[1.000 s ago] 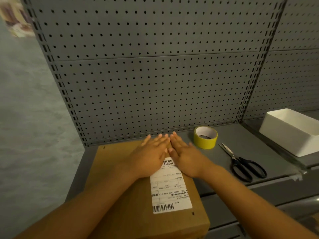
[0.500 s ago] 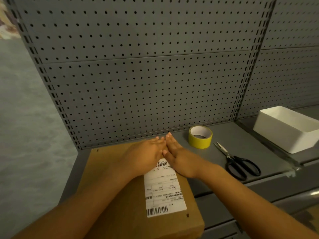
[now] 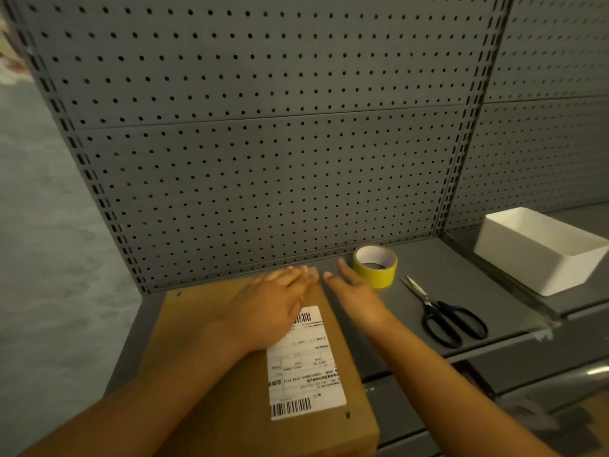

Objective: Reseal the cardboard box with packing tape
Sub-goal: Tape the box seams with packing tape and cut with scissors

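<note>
1. A grey perforated back panel [image 3: 263,153] rises behind a grey metal shelf [image 3: 461,285]. At the far left, beyond the shelving, a mottled grey floor [image 3: 49,225] shows.

2. A brown cardboard box [image 3: 211,407] lies flat on the left part of the shelf, its top flaps down. Its far edge sits near the foot of the back panel.

3. The left hand [image 3: 273,301] lies palm down on the far half of the box top. Its fingers are straight and spread flat against the cardboard, gripping nothing.

4. A white shipping label [image 3: 304,364] with barcodes at both ends is stuck along the right side of the box top. The heel of the left hand covers the label's far left corner.

5. The right hand [image 3: 354,291] is just past the right edge of the box, over the bare shelf. Its fingers are straight and extended toward the tape roll, holding nothing. Motion blur hides whether it touches the shelf.

6. A roll of yellow packing tape [image 3: 375,267] lies flat on the shelf, just beyond the right fingertips.

7. Black-handled scissors [image 3: 441,311] lie to the right of the tape, blades parted slightly and pointing toward the back panel.

8. A white rectangular bin [image 3: 540,252] stands on the neighbouring shelf section at the far right.
</note>
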`<state>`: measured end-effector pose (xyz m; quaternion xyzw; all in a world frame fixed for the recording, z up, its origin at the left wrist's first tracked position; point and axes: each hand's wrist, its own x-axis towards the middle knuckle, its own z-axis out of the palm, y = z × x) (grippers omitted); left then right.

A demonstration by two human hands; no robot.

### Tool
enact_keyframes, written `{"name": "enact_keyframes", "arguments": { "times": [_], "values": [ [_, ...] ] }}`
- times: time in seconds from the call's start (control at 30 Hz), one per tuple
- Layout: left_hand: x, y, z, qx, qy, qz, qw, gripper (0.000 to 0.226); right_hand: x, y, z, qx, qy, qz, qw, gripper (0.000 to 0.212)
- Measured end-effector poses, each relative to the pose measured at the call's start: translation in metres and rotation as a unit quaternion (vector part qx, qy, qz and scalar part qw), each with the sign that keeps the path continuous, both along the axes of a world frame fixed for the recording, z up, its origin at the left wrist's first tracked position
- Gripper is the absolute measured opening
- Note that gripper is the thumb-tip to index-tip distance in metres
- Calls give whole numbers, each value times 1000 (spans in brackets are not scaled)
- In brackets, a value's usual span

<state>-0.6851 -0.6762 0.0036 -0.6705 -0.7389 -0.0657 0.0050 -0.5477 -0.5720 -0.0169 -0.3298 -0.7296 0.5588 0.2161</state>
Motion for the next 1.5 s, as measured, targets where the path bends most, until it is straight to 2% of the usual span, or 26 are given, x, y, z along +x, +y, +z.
{"name": "enact_keyframes", "arguments": {
  "times": [0.1, 0.17, 0.27, 0.33, 0.43, 0.53, 0.6, 0.7, 0.8, 0.93, 1.07, 1.17, 1.23, 1.3, 1.4, 1.5],
  "values": [
    [0, 0, 1, -12, -11, -7, 1000, 50, -5, -8, -22, -51, -4, 93, 994, 76],
    [-1, 2, 3, -16, -21, -12, 1000, 50, -1, 3, -14, -52, -37, 108, 992, 73],
    [-2, 4, 2, -17, -23, -15, 999, 50, -1, 4, -9, -58, 1, 66, 996, 62],
    [-3, 5, 1, -15, -29, -14, 999, 50, -4, -3, -10, -49, 8, 80, 996, 59],
    [-2, 3, 1, -6, -31, -19, 999, 49, -3, 11, -9, -38, -48, 121, 991, 69],
    [-2, 2, 0, 3, -39, -12, 999, 49, -4, 8, -5, -52, -22, 81, 995, 70],
    [-2, 2, -1, 6, -40, -14, 999, 48, -8, 2, -6, -31, -22, 97, 995, 72],
    [-1, 0, -1, 6, -43, -15, 999, 49, -7, 9, -4, -35, -44, 127, 990, 87],
    [-1, 0, -2, 10, -50, -16, 999, 48, -7, 3, -5, -29, -14, 101, 994, 86],
    [-1, 1, -3, 2, -52, -20, 998, 47, -10, 0, -14, 11, -43, 150, 988, 92],
    [-5, 2, 0, 13, -47, -28, 998, 48, -13, 1, -24, -10, -9, 106, 994, 96],
    [-7, 7, 4, 41, -22, -58, 997, 50, -12, -1, -28, -16, -12, 95, 995, 87],
    [-8, 10, 7, -16, -38, -48, 998, 49, -11, 2, -26, -12, -15, 90, 996, 72],
    [-9, 10, 11, -63, -35, -51, 996, 48, -10, 1, -26, -12, -11, 102, 995, 65],
    [-12, 11, 11, -29, -14, -73, 997, 50, -10, -1, -24, -12, 0, 103, 995, 62],
    [-13, 11, 6, -64, -35, -59, 996, 49, -9, 0, -24, -14, 17, 103, 994, 53]
  ]
}}
